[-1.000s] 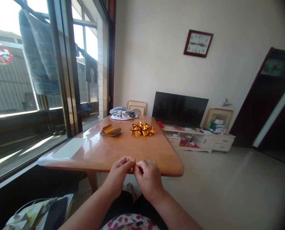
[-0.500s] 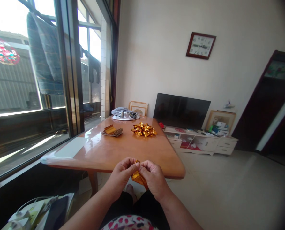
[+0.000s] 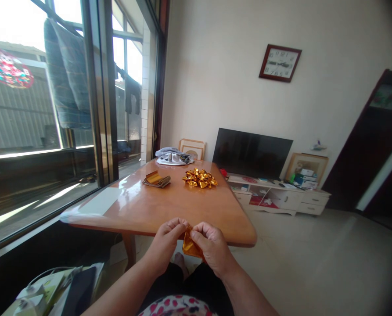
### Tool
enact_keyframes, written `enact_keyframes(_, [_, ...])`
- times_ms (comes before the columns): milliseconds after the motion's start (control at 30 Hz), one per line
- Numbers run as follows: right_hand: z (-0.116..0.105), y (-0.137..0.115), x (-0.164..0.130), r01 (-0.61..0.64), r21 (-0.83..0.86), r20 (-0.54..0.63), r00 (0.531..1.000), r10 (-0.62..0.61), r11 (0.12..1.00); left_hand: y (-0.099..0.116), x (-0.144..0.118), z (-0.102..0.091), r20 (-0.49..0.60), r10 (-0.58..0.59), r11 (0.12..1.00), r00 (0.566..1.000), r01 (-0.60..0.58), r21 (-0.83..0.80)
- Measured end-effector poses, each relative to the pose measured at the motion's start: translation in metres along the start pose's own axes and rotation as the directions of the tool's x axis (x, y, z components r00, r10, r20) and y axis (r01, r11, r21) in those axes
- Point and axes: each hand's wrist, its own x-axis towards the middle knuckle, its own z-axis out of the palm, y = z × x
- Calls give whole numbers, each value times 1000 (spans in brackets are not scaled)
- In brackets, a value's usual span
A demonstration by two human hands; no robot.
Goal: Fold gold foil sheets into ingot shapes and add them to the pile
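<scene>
Just off the near edge of the wooden table [image 3: 169, 208], both hands pinch one piece of shiny gold foil paper [image 3: 192, 246]. My left hand [image 3: 169, 237] is closed on its upper left corner, thumb against fingertips. My right hand [image 3: 212, 243] grips the upper right side, and part of the foil is hidden behind it. The foil hangs down in a folded, pointed shape. Farther back on the table lie a pile of crumpled or folded gold foil pieces [image 3: 199, 178] and, left of it, a stack of flat brown and gold sheets [image 3: 156, 179].
Folded clothes [image 3: 172, 156] and picture frames [image 3: 192, 148] are at the table's far end. A television [image 3: 251, 153] stands on a white cabinet [image 3: 286, 199] beyond. Papers and a power strip [image 3: 34, 292] sit at lower left, beside the window.
The hands have drawn slightly apart at the fingertips, and more of the foil's face shows between them. The view has shifted a little to the left.
</scene>
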Motion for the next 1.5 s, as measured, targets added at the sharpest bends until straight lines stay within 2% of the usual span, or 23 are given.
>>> enact_keyframes(67, [0,1,0,-7,1,-2,1000,7,1000,1,0,1,-20,24,999,1000,-24,29])
enact_keyframes(200, [0,1,0,-7,-10,-19,1000,7,1000,-1,1,1,21,22,999,1000,-22,30])
enact_keyframes(433, [-1,-5,-1,-1,-136,-57,998,-7,991,-4,3,-5,-117,45,998,992,-50,-39])
enact_keyframes(700, [-10,-19,-1,46,-230,-13,999,-50,972,-5,2,-10,-126,37,994,991,-50,-101])
enact_keyframes(833, [-18,-21,3,91,-351,33,996,-84,932,-4,2,-13,-131,20,1000,991,-22,-13])
enact_keyframes(933, [-22,-23,4,101,-454,29,995,-99,885,1,3,-18,-180,121,976,976,-84,199])
enact_keyframes(1000, [-22,-27,4,111,-504,48,994,-101,857,7,2,-21,-113,225,911,968,-168,377])
enact_keyframes(1067, [-19,-32,2,131,-536,92,991,-97,834,15,-1,-22,53,271,806,961,-257,533])
enact_keyframes(1133, [-15,-37,0,158,-565,133,986,-100,810,22,-6,-23,199,241,694,950,-312,648])
enact_keyframes(1200, [-12,-40,-1,175,-582,151,983,-106,794,27,-11,-25,251,203,650,946,-322,689])
enact_keyframes(1267, [-9,-41,-1,172,-565,149,983,-106,807,27,-14,-28,233,194,670,953,-303,677])
enact_keyframes(1400, [-9,-41,1,160,-480,127,986,-112,863,20,-15,-41,202,145,776,969,-238,584])
enact_keyframes(1500, [-7,-44,1,174,-483,148,982,-115,858,15,-15,-49,168,113,841,979,-184,508])
